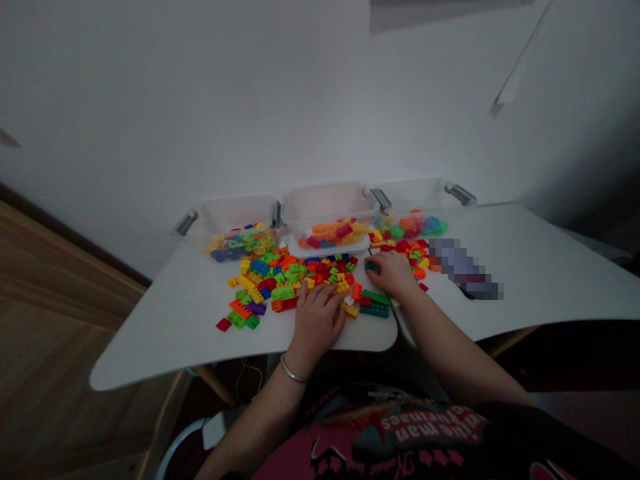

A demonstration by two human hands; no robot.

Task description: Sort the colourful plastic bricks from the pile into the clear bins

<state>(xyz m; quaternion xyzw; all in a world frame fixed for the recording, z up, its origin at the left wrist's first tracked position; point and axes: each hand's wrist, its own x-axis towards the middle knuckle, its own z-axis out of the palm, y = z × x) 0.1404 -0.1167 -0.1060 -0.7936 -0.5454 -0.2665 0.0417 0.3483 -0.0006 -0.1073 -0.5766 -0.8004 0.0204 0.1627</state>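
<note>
While the middle bin [311,216] holds some pieces [329,232], many bricks [291,272] lie loose before it; there, left hand [317,312] spreads; right hand [394,269] curls, grip unclear.

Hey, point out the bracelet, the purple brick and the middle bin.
Bracelet [292,375], head view, on its band.
Purple brick [257,309], head view, at its middle.
Middle bin [325,201], head view, inner back wall.

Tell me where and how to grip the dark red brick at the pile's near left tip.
Pinch the dark red brick by two opposite sides, probably best approached from the near left. It is small and lies at the pile's outer corner, while a green brick sits close on its right. Its studs are too small to make out.
</note>
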